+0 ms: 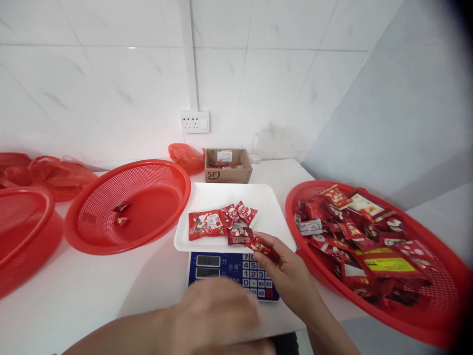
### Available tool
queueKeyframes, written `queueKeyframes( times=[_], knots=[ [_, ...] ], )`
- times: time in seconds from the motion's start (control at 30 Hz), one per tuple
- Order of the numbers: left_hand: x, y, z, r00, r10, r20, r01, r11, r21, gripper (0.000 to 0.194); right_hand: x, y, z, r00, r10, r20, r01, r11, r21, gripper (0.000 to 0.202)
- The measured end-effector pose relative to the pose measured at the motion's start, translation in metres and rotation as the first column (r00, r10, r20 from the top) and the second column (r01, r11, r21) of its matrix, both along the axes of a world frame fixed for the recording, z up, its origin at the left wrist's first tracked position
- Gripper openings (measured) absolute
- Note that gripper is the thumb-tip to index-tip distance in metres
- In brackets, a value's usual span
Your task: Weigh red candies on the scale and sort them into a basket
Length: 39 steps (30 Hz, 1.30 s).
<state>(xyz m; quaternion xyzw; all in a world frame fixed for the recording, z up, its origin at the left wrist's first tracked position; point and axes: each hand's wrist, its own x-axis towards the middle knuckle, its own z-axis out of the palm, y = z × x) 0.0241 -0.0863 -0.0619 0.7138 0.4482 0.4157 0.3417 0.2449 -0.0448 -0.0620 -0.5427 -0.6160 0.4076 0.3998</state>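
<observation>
Clearly, a red packet (259,246) is pinched in the right hand (291,272) at the near edge of the white tray (203,196); a light grip should spare its wrapper. Farther left, the left hand (221,315) is too blurred to read.

A: Which fixtures were located at the rear?
B: A white socket panel (195,122) was mounted on the tiled wall (129,88). A vertical conduit (190,59) ran down to its upper edge.
A: What occupied the back of the white table (84,281)?
B: An open cardboard box (232,175), marked "SF", stood near the wall. A red plastic bag (185,157) lay directly beside its left side. Further red bags (61,180) were bunched at the far left.
</observation>
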Motion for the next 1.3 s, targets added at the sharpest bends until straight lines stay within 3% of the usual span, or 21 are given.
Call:
queueKeyframes(
  times=[0.07,0.13,0.23,0.37,0.43,0.6,0.77,0.93,1.13,1.3],
  knots=[
    [0.01,0.012,0.007,0.999,-0.044,-0.003,0.044,0.999,0.031,0.044,-0.003,-0.002,0.004,0.999,0.021,-0.039,-0.022,0.999,-0.037,0.028],
    [0.017,0.022,0.013,0.997,-0.082,-0.001,0.082,0.997,-0.002,0.041,-0.007,-0.004,0.008,0.996,0.084,-0.042,-0.086,0.995,-0.055,0.018],
    [0.022,0.031,0.014,0.993,-0.079,0.089,0.095,0.977,-0.189,0.019,-0.015,-0.008,0.01,0.98,0.201,0.008,-0.201,0.979,-0.02,0.013],
    [0.014,0.032,0.008,0.98,-0.036,0.196,0.101,0.938,-0.331,0.015,-0.02,-0.008,0.006,0.945,0.319,0.073,-0.322,0.946,0.033,0.021],
    [0.007,0.032,0.005,0.985,-0.004,0.174,0.059,0.948,-0.314,0.015,-0.017,-0.005,0.003,0.949,0.29,0.119,-0.299,0.953,0.059,0.025],
    [-0.008,0.041,0.001,0.987,0.16,-0.005,-0.158,0.97,-0.184,0.014,-0.005,0.011,-0.001,0.95,0.083,0.302,-0.147,0.97,0.195,0.027],
    [-0.011,0.053,0.0,0.923,0.183,-0.339,-0.194,0.981,0.002,0.018,-0.009,0.027,-0.005,0.883,0.094,0.459,-0.256,0.918,0.304,0.024],
    [-0.004,0.065,0.002,0.863,0.218,-0.457,-0.224,0.974,0.042,0.017,-0.014,0.04,-0.009,0.848,0.06,0.527,-0.278,0.896,0.346,0.026],
    [0.002,0.076,-0.002,0.833,0.261,-0.488,-0.263,0.962,0.066,0.017,-0.015,0.038,-0.007,0.849,0.033,0.527,-0.263,0.892,0.367,0.025],
    [0.003,0.072,-0.005,0.91,0.24,-0.339,-0.233,0.971,0.062,0.018,-0.025,0.025,-0.002,0.857,0.147,0.495,-0.333,0.89,0.312,0.03]
  ],
)
